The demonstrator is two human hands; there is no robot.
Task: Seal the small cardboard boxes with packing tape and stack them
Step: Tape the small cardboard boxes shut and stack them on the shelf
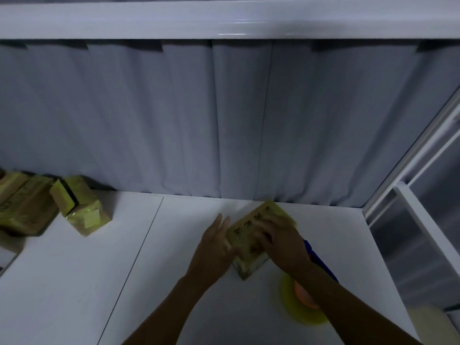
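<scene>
A small cardboard box with dark print on its top lies at an angle on the white worktop, toward the far right, close to the grey curtain behind. The right hand lies flat over the box's top, its fingers stretched out and pressed down on the cardboard. The left hand stands against the box's left side, fingers straight and held loosely together, the thumb side touching the box edge; neither hand is closed around anything.

Under the right forearm, just nearer than the box, a yellow roll of packing tape rests on the worktop with an orange core showing, and a blue part pokes out behind the wrist; how these join is hidden by the arm.

At the far left edge, well apart from the hands, more cardboard boxes are piled together, glossy with tape, and one taped box sits tilted just right of them. A white frame runs up the right side.
</scene>
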